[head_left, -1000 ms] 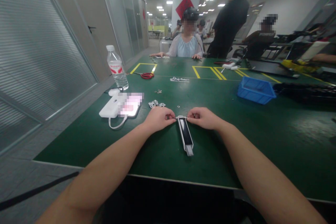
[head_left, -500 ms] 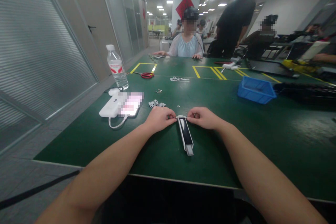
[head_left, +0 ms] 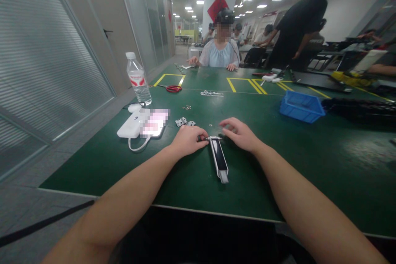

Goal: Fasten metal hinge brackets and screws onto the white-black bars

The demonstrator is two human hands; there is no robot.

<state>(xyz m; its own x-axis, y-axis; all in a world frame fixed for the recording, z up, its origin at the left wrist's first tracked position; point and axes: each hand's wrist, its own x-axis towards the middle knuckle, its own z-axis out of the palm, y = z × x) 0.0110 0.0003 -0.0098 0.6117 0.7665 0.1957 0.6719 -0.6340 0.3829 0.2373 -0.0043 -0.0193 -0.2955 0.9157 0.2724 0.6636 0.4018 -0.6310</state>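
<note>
On the green table before me lies a long, narrow white-framed piece (head_left: 219, 156) with a black face and a grey tab at its near end. A thin metal rod (head_left: 215, 138) crosses its far end. My left hand (head_left: 187, 140) pinches the rod's left side, where something dark shows between the fingertips. Just off the rod's right end is my right hand (head_left: 239, 134), fingers apart and holding nothing visible. Small grey metal brackets (head_left: 185, 122) lie beyond my left hand, and a small ring (head_left: 210, 125) lies beyond the rod.
A power bank (head_left: 132, 123) cabled to a phone (head_left: 156, 123) and a water bottle (head_left: 138, 79) stand left. Farther off lie red-handled scissors (head_left: 173, 88), small rings (head_left: 187, 107) and metal strips (head_left: 212, 93). A blue bin (head_left: 302, 107) sits right; a person (head_left: 220, 51) sits opposite.
My right hand has let go of the rod's right end, lifting slightly away with its fingers spreading. My left hand stays put. In the background, a standing person has moved right and leans.
</note>
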